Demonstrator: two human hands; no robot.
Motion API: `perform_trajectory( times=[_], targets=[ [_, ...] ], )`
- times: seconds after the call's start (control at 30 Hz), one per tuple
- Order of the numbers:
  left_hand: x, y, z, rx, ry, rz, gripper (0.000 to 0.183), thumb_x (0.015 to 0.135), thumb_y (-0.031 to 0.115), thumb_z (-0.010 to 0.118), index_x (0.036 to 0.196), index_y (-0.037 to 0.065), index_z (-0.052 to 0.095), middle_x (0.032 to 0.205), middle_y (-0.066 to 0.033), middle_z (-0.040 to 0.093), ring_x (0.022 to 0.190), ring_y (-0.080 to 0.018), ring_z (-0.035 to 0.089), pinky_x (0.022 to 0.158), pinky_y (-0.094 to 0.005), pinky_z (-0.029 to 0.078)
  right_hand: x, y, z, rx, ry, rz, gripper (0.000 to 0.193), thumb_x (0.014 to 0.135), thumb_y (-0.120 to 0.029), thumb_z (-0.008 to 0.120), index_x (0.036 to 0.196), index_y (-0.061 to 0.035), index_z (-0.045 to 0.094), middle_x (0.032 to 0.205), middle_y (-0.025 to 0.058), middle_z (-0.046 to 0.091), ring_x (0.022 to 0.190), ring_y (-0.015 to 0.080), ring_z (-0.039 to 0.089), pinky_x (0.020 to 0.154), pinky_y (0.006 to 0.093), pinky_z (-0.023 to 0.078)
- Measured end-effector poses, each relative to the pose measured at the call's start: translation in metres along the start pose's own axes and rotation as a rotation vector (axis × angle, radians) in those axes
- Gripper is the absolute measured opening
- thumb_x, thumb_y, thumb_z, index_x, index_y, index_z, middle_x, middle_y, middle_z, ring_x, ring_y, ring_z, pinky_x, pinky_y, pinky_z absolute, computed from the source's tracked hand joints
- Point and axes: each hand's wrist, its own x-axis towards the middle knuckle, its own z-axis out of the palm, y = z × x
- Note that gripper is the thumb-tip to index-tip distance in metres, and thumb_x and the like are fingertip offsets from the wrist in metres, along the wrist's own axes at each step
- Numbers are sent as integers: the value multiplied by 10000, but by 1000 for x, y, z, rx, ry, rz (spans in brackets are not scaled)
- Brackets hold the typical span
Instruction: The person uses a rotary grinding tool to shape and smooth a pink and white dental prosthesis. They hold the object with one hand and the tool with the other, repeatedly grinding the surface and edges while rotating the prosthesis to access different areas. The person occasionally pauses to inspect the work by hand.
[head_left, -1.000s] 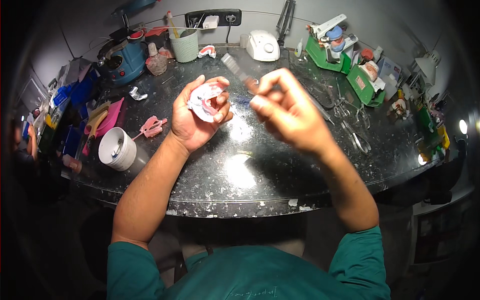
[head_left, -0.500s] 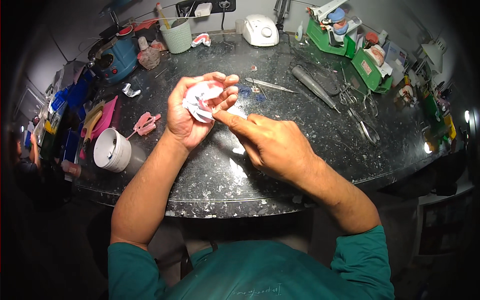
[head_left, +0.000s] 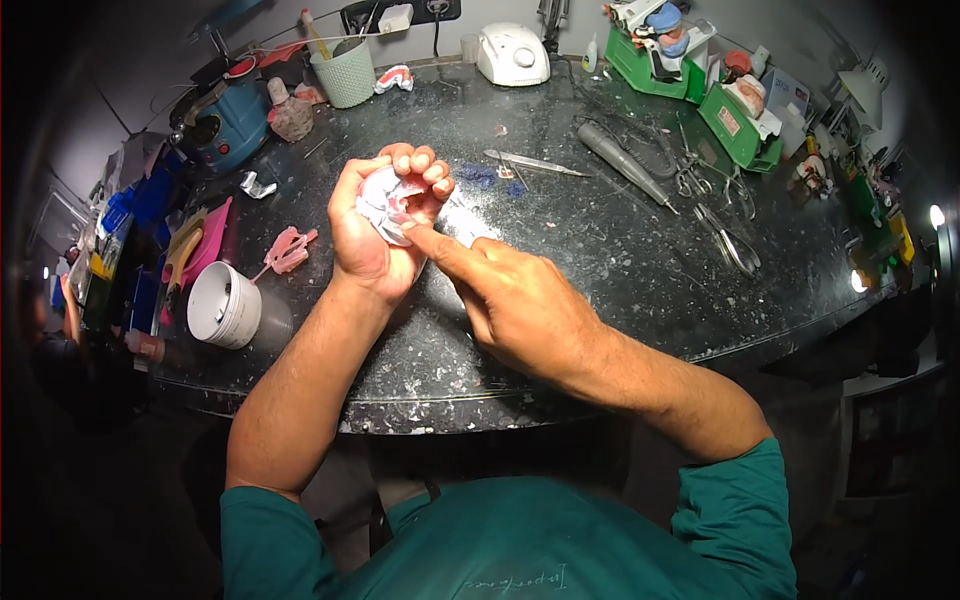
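My left hand (head_left: 368,248) is cupped round a white plaster dental cast (head_left: 376,204) with pinkish-red material on it, its fingers curling over the far side. The index finger of my right hand (head_left: 525,305) is stretched out, its tip against the near right edge of the cast. The other fingers of that hand bend under, partly hidden, and no tool shows in it. Beyond the hands lie a metal carving knife (head_left: 538,163) and a small wire piece (head_left: 505,172) beside blue smears on the black speckled worktop (head_left: 610,260).
At left stand a white tub (head_left: 225,305), a pink frame-like piece (head_left: 288,250) and a blue machine (head_left: 225,125). A grey handpiece (head_left: 625,165) and pliers (head_left: 727,240) lie right. Along the back are a pen cup (head_left: 343,75), a white control box (head_left: 513,55) and green bins (head_left: 738,130).
Both hands have shifted slightly left with the cast. The cast is turned, showing a rounder face, and my left fingers curl closer over it. My right fingertip stays at its edge.
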Motion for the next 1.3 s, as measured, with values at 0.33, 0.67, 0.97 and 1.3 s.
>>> perform_trajectory(
  times=[0.33, 0.67, 0.97, 1.3],
  targets=[
    [1, 1, -2, 7, 40, 26, 180, 870, 193, 493, 808, 25, 505, 858, -106, 511, 839, -244, 506, 817, -365, 483, 4, -2, -2, 357, -3, 108, 453, 959, -26, 555, 1400, -126, 572, 1142, 234, 676, 987, 335, 705, 850, 379, 542],
    [0, -3, -4, 116, 79, 117, 155, 888, 178, 488, 838, 31, 483, 877, -90, 498, 873, -221, 482, 836, -344, 463, 8, -6, -5, 573, -46, 239, 355, 1016, -134, 542, 1361, -76, 602, 1066, 233, 704, 940, 319, 715, 810, 394, 532],
    [3, -5, -8, 258, 60, 221, 179, 909, 210, 454, 840, 47, 481, 874, -90, 494, 868, -216, 478, 824, -352, 446, 12, -6, -17, 964, -222, 528, 344, 1058, -226, 531, 1371, -115, 620, 704, -42, 519, 613, 59, 460, 569, 231, 420],
    [4, -1, -4, 83, 39, 7, 142, 906, 163, 489, 868, 27, 497, 918, -105, 501, 897, -221, 492, 857, -346, 489, 14, 13, -22, 344, -112, 142, 328, 972, -133, 574, 1289, -105, 651, 1001, 176, 720, 820, 378, 693, 747, 460, 546]
  ],
)
